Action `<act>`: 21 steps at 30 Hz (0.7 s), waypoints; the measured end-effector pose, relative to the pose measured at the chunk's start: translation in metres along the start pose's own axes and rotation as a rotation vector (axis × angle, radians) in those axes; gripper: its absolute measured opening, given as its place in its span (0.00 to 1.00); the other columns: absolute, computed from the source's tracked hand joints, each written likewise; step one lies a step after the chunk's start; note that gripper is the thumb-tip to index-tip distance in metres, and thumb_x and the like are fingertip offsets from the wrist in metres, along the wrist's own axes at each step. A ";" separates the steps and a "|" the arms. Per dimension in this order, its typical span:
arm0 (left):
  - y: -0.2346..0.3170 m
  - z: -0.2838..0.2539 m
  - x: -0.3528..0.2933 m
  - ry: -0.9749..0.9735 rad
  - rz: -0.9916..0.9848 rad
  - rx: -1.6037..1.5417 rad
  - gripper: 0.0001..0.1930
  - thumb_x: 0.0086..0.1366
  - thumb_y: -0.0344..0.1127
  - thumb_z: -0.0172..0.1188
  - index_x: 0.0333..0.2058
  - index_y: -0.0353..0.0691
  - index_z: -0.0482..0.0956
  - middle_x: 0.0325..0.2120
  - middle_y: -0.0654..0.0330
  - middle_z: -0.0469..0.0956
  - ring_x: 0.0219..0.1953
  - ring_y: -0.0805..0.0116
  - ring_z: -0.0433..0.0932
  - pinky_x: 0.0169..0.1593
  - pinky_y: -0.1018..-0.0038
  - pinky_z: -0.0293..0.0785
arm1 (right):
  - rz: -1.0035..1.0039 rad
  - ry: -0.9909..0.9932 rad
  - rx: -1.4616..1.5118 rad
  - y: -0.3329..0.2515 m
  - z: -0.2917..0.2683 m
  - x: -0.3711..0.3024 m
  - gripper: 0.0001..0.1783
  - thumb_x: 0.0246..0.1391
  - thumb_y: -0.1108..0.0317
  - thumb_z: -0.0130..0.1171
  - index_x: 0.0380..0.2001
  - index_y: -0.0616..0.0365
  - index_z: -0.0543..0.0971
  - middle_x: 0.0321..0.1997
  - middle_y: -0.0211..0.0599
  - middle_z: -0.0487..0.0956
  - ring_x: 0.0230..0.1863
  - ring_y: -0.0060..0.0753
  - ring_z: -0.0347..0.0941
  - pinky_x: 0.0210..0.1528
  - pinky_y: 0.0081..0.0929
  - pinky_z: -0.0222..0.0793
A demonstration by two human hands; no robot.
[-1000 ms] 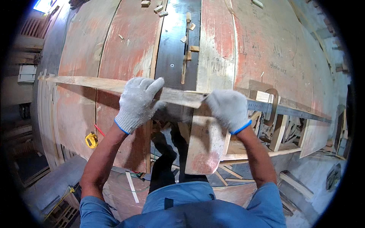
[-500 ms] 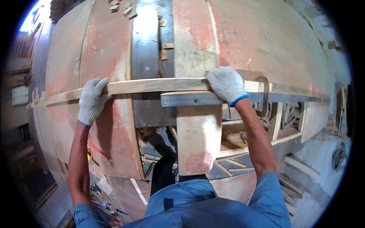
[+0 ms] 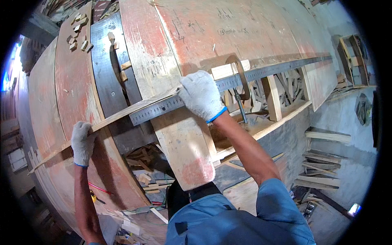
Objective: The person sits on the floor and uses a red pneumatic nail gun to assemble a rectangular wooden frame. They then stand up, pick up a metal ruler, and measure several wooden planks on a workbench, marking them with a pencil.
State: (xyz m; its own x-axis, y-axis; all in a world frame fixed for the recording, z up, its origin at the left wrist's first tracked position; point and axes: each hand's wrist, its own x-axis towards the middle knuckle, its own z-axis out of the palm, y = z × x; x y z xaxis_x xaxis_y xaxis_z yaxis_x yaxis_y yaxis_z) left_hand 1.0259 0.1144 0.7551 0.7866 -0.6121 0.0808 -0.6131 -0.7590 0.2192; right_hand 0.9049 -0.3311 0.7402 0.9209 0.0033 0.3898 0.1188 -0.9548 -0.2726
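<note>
My left hand, in a white knit glove, is closed around a long thin wooden strip that runs slantwise across the bench. At the strip's right end, my right hand, gloved alike, has its fingers wrapped over the wood beside a long steel ruler. Scale marks face me along the ruler, which stretches far to the right. Right of this hand, a C-clamp with a threaded screw sits over the ruler and a short pale wood block. My right palm hides where strip and ruler meet.
Worn reddish boards form the bench top, with a dark metal strip between them. Small wood blocks lie at the far left. Below the ruler, an open wooden frame shows offcuts inside. Wood pieces stack by the right wall.
My view has turned toward the right, so bench and ruler now slant. Both hands keep their hold on the strip, whose left end appears lower and nearer.
</note>
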 end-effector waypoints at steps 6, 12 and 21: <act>-0.003 0.008 -0.007 0.046 -0.033 0.033 0.14 0.49 0.27 0.70 0.34 0.39 0.75 0.33 0.52 0.74 0.41 0.47 0.75 0.46 0.58 0.73 | 0.030 -0.039 -0.141 -0.006 0.003 0.005 0.13 0.54 0.57 0.57 0.22 0.52 0.80 0.24 0.42 0.78 0.33 0.47 0.77 0.41 0.47 0.69; 0.011 -0.005 0.005 0.010 -0.053 -0.002 0.13 0.51 0.28 0.71 0.35 0.41 0.78 0.35 0.54 0.76 0.43 0.49 0.76 0.47 0.59 0.75 | 0.028 0.068 -0.089 0.000 0.013 -0.002 0.08 0.55 0.60 0.61 0.33 0.50 0.82 0.33 0.37 0.81 0.39 0.46 0.78 0.47 0.46 0.71; -0.013 -0.004 0.037 0.002 -0.021 0.073 0.14 0.53 0.28 0.70 0.39 0.40 0.79 0.35 0.55 0.76 0.42 0.49 0.77 0.45 0.60 0.75 | 0.000 0.145 -0.103 0.017 0.036 0.031 0.07 0.56 0.62 0.61 0.35 0.50 0.84 0.34 0.39 0.82 0.40 0.48 0.79 0.48 0.46 0.73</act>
State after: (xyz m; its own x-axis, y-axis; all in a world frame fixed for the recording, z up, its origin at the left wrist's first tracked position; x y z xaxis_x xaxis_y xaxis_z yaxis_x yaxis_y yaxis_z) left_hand 1.0632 0.1029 0.7594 0.7995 -0.5955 0.0785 -0.6000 -0.7859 0.1494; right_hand 0.9483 -0.3367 0.7161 0.8569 -0.0325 0.5144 0.0734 -0.9802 -0.1841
